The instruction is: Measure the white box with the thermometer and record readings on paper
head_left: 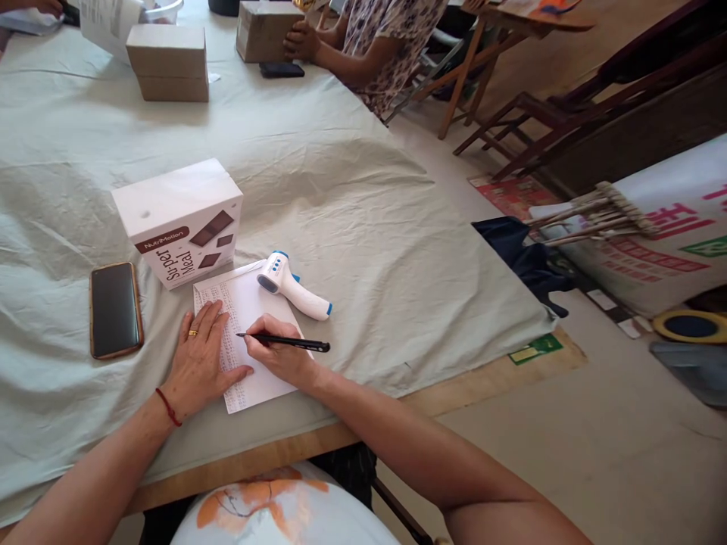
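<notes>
My right hand [282, 352] grips a black pen [295, 342], its tip down at the sheet of paper [264, 382]. Rows of small handwriting run along the paper's left side. Flat on that side lies my left hand [203, 348], fingers stretched out, a gold ring on one finger and a red cord at the wrist. A white and blue infrared thermometer [292, 286] rests across the paper's upper right edge. Just beyond the paper stands a white box [182, 219] printed "NutriMotion". To the left of my left hand is a phone [117, 310], its screen dark.
A pale cloth [341, 197] covers the table. Farther back are a cardboard box [168, 64] and a second carton [264, 30] with another person's hands [304, 42] on it. A dark phone [282, 70] lies nearby. Wooden chairs [528, 121] and a printed sack [670, 227] stand right.
</notes>
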A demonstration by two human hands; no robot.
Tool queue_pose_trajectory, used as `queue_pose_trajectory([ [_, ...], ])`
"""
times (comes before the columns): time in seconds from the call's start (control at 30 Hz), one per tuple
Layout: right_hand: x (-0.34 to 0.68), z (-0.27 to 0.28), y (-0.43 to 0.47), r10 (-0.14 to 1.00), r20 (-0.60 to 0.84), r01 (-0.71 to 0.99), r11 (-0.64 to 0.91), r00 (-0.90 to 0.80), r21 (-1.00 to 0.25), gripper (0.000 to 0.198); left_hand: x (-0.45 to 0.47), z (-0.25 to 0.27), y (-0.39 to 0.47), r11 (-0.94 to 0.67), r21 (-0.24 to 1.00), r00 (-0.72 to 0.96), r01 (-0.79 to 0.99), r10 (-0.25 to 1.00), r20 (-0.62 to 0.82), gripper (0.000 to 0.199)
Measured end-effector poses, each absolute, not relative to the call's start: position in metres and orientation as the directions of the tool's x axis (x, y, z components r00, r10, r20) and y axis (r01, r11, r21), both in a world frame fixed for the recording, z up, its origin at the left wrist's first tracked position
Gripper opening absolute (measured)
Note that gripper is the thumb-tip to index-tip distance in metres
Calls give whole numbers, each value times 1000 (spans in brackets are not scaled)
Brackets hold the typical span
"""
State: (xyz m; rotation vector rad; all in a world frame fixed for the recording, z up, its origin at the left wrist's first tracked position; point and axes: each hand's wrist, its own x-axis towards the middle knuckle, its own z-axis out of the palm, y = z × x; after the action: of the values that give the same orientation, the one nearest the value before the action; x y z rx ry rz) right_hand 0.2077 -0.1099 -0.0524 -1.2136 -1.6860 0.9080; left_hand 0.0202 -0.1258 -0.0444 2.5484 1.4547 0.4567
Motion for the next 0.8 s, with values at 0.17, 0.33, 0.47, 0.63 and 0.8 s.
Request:
queue_pose_trajectory([
  [0.17,207,-52,-110,965,187,371,245,-186,-896,11,20,-44,-126,-500,318,475,806,866,158,79],
  [0.33,206,-53,-110,969,171,360,226,-179,-905,10,21,-44,-125,-491,339,465,803,871,160,79],
  [0.47,207,-51,-110,963,177,361,243,-205,-900,10,21,-44,-125,-492,327,468,807,870,153,80],
  [0.63,208,-49,-111,957,187,368,260,-221,-893,9,21,-45,-125,-494,324,469,807,869,158,78],
  [0.8,208,-50,-110,957,183,371,257,-224,-892,9,21,-44,-125,-500,306,474,810,866,161,79],
])
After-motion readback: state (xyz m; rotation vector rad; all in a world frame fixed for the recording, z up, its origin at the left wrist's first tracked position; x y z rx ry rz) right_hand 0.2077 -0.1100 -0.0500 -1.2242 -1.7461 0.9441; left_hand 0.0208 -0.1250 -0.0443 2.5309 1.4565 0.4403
